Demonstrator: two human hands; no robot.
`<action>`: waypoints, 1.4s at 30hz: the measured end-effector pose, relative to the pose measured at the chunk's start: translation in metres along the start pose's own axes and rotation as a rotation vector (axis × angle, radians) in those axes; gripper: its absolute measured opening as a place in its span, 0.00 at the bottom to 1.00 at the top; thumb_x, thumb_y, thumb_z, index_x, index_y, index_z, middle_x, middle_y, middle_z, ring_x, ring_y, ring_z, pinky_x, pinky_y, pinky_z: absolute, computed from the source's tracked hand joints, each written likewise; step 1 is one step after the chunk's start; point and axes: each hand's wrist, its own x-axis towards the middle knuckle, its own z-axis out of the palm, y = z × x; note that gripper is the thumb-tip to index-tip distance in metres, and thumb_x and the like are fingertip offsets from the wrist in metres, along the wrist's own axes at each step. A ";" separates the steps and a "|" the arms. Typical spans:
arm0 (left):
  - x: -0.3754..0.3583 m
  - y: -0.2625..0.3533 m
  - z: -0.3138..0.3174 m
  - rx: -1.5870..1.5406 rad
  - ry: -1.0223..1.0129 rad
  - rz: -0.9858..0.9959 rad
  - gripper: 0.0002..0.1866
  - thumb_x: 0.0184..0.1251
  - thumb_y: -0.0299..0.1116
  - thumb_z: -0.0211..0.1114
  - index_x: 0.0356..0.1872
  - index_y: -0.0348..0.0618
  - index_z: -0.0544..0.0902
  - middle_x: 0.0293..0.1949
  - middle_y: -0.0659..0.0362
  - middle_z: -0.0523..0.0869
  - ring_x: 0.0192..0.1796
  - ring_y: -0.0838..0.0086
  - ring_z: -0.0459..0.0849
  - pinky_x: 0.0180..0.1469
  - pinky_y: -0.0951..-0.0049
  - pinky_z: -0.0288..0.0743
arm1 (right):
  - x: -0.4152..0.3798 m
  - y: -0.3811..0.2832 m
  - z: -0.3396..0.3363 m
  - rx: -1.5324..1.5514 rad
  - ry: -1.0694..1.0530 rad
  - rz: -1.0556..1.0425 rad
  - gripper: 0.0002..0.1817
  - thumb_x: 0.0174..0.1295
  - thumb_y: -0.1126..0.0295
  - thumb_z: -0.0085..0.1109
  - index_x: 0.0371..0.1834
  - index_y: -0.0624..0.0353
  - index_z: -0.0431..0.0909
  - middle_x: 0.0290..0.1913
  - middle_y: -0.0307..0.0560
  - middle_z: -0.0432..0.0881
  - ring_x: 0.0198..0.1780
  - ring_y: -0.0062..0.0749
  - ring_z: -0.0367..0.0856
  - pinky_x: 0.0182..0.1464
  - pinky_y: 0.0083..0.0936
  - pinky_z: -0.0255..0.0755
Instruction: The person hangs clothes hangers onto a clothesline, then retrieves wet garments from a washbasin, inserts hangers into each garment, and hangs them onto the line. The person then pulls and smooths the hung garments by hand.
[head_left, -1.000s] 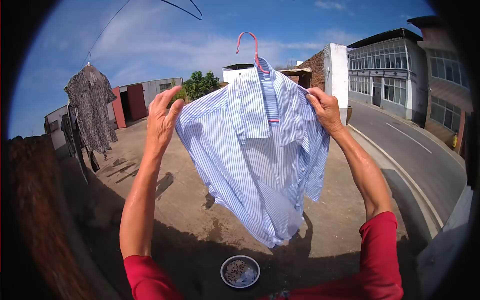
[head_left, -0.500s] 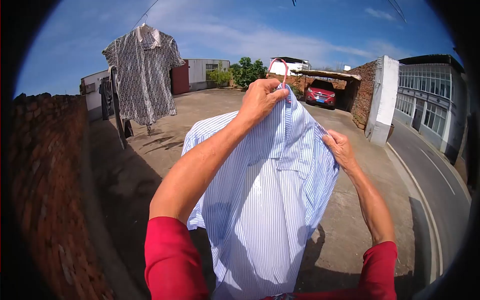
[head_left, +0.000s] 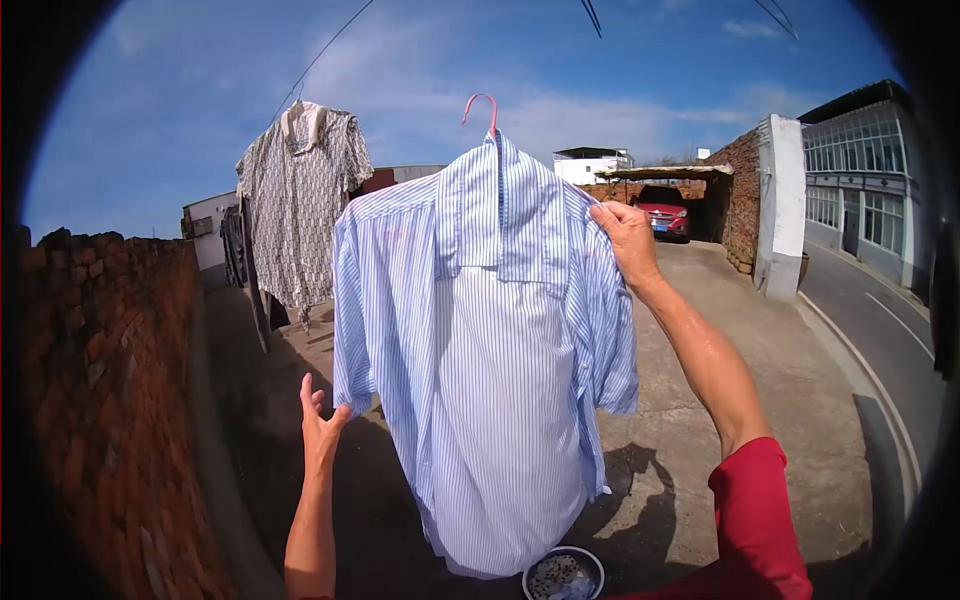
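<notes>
A blue-and-white striped shirt (head_left: 505, 380) hangs upright on a pink hanger (head_left: 480, 100), whose hook stands free above the collar. My right hand (head_left: 628, 240) grips the shirt at its right shoulder, with the fingers closed on the cloth. At the lower left sleeve is my left hand (head_left: 323, 418), its fingers apart and its thumb close to the cuff; whether it touches the cloth I cannot tell. The shirt's front hangs open over its inner back panel.
A patterned shirt (head_left: 300, 205) hangs from a wire (head_left: 325, 45) at the left, beside dark clothes (head_left: 234, 245). A basin (head_left: 597, 575) stands on the ground below. A brick wall (head_left: 110, 400) runs along the left; a red car (head_left: 662, 212) is parked behind.
My left hand has let go of the hanger and collar and moved down to the left sleeve. The shirt has spread out and shifted left. The basin has come into view.
</notes>
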 end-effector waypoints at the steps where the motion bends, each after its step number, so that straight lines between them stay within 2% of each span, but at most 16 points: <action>1: -0.006 -0.049 0.005 -0.103 -0.132 -0.127 0.70 0.29 0.76 0.71 0.75 0.51 0.50 0.62 0.37 0.69 0.65 0.50 0.70 0.62 0.55 0.67 | 0.018 -0.002 0.006 -0.019 0.036 -0.032 0.14 0.65 0.65 0.61 0.29 0.67 0.79 0.25 0.29 0.73 0.28 0.12 0.64 0.31 0.16 0.61; 3: -0.027 -0.054 0.008 -0.202 -0.456 -0.386 0.69 0.31 0.73 0.73 0.75 0.52 0.48 0.65 0.39 0.69 0.61 0.57 0.74 0.57 0.64 0.72 | 0.054 -0.002 0.022 -0.085 0.063 -0.052 0.14 0.65 0.65 0.61 0.28 0.67 0.78 0.24 0.29 0.73 0.28 0.12 0.64 0.31 0.16 0.61; 5: -0.025 -0.052 0.032 -0.412 -0.558 -0.272 0.69 0.37 0.66 0.77 0.75 0.44 0.45 0.70 0.45 0.63 0.65 0.60 0.68 0.64 0.62 0.63 | 0.085 -0.006 0.048 -0.029 0.139 0.017 0.12 0.65 0.67 0.62 0.32 0.67 0.83 0.25 0.29 0.75 0.26 0.12 0.65 0.29 0.17 0.63; 6: -0.008 -0.060 0.043 -0.501 -0.623 -0.228 0.67 0.39 0.64 0.77 0.75 0.42 0.46 0.71 0.47 0.61 0.69 0.61 0.64 0.68 0.61 0.57 | 0.101 -0.007 0.068 0.023 0.195 0.013 0.13 0.63 0.66 0.63 0.28 0.67 0.81 0.21 0.27 0.69 0.24 0.13 0.61 0.26 0.20 0.59; 7: 0.007 -0.061 0.056 -0.683 -0.628 -0.216 0.64 0.42 0.58 0.78 0.74 0.40 0.48 0.70 0.49 0.62 0.70 0.62 0.63 0.68 0.62 0.57 | 0.117 -0.014 0.083 0.068 0.257 -0.002 0.15 0.61 0.65 0.65 0.24 0.67 0.79 0.18 0.24 0.63 0.22 0.15 0.57 0.24 0.23 0.56; 9: 0.043 -0.056 0.082 -0.629 -0.507 -0.367 0.54 0.49 0.48 0.77 0.72 0.36 0.53 0.67 0.52 0.67 0.66 0.62 0.68 0.66 0.62 0.62 | 0.142 -0.024 0.106 0.026 0.336 -0.011 0.15 0.60 0.66 0.65 0.22 0.66 0.79 0.17 0.26 0.64 0.22 0.16 0.58 0.24 0.24 0.57; 13: 0.114 -0.014 0.111 -0.724 -0.450 -0.114 0.37 0.54 0.35 0.72 0.64 0.31 0.66 0.60 0.52 0.76 0.57 0.64 0.77 0.58 0.65 0.70 | 0.164 -0.058 0.125 -0.194 0.465 0.008 0.15 0.57 0.67 0.66 0.18 0.66 0.80 0.15 0.32 0.64 0.21 0.20 0.60 0.25 0.27 0.58; 15: 0.132 0.025 0.101 -0.802 -0.382 -0.007 0.27 0.55 0.29 0.69 0.57 0.29 0.74 0.54 0.51 0.81 0.51 0.67 0.81 0.52 0.68 0.73 | 0.178 -0.072 0.131 -0.183 0.510 0.090 0.11 0.55 0.66 0.68 0.26 0.65 0.84 0.23 0.36 0.78 0.26 0.20 0.72 0.32 0.24 0.67; 16: 0.145 0.043 0.096 -0.766 -0.282 0.085 0.25 0.55 0.29 0.68 0.54 0.29 0.76 0.50 0.52 0.83 0.48 0.67 0.82 0.50 0.68 0.74 | 0.189 -0.079 0.132 -0.176 0.527 0.130 0.11 0.55 0.66 0.69 0.31 0.65 0.86 0.27 0.38 0.84 0.29 0.20 0.78 0.35 0.23 0.72; 21: 0.216 0.104 0.036 -0.490 0.120 0.422 0.13 0.55 0.29 0.66 0.37 0.27 0.83 0.33 0.55 0.87 0.34 0.69 0.84 0.40 0.66 0.74 | 0.235 -0.114 0.141 -0.036 0.666 0.114 0.11 0.52 0.70 0.71 0.32 0.67 0.86 0.32 0.47 0.86 0.33 0.27 0.82 0.39 0.24 0.74; 24: 0.258 0.145 -0.007 -0.361 0.200 0.466 0.13 0.54 0.29 0.67 0.36 0.27 0.82 0.32 0.53 0.87 0.33 0.71 0.83 0.39 0.67 0.74 | 0.275 -0.139 0.148 0.068 0.699 0.142 0.11 0.52 0.73 0.70 0.34 0.70 0.85 0.36 0.52 0.86 0.35 0.32 0.83 0.40 0.28 0.76; 26: 0.304 0.130 -0.008 -0.191 0.325 0.506 0.14 0.55 0.28 0.66 0.39 0.28 0.81 0.32 0.52 0.87 0.33 0.73 0.82 0.38 0.69 0.73 | 0.285 -0.136 0.148 0.162 0.742 0.188 0.11 0.52 0.74 0.69 0.36 0.70 0.85 0.37 0.53 0.86 0.36 0.32 0.83 0.41 0.28 0.77; 31: 0.256 0.192 -0.042 -0.289 0.226 0.639 0.10 0.61 0.23 0.62 0.44 0.30 0.81 0.36 0.57 0.87 0.35 0.77 0.80 0.40 0.74 0.71 | 0.322 -0.125 0.157 0.421 0.625 0.116 0.13 0.53 0.75 0.70 0.39 0.73 0.83 0.40 0.54 0.86 0.37 0.32 0.83 0.43 0.27 0.78; 35: 0.237 0.122 -0.065 -0.223 0.272 0.624 0.11 0.62 0.24 0.62 0.45 0.30 0.80 0.34 0.58 0.86 0.36 0.77 0.79 0.41 0.74 0.71 | 0.320 -0.122 0.171 0.362 0.423 0.010 0.15 0.54 0.72 0.71 0.40 0.72 0.83 0.40 0.52 0.86 0.37 0.31 0.83 0.43 0.25 0.78; 39: 0.189 0.059 -0.043 -0.167 0.261 0.514 0.11 0.62 0.26 0.65 0.44 0.31 0.80 0.32 0.62 0.83 0.33 0.80 0.76 0.38 0.76 0.70 | 0.225 -0.055 0.182 0.301 0.301 0.066 0.15 0.55 0.70 0.71 0.41 0.70 0.83 0.40 0.51 0.86 0.36 0.30 0.82 0.42 0.25 0.77; 42: 0.190 0.028 -0.037 -0.172 0.019 0.257 0.15 0.59 0.29 0.69 0.45 0.34 0.80 0.32 0.64 0.81 0.31 0.83 0.72 0.36 0.80 0.68 | 0.152 -0.024 0.186 0.231 0.243 0.114 0.15 0.55 0.69 0.70 0.41 0.69 0.83 0.39 0.51 0.86 0.36 0.30 0.82 0.42 0.25 0.77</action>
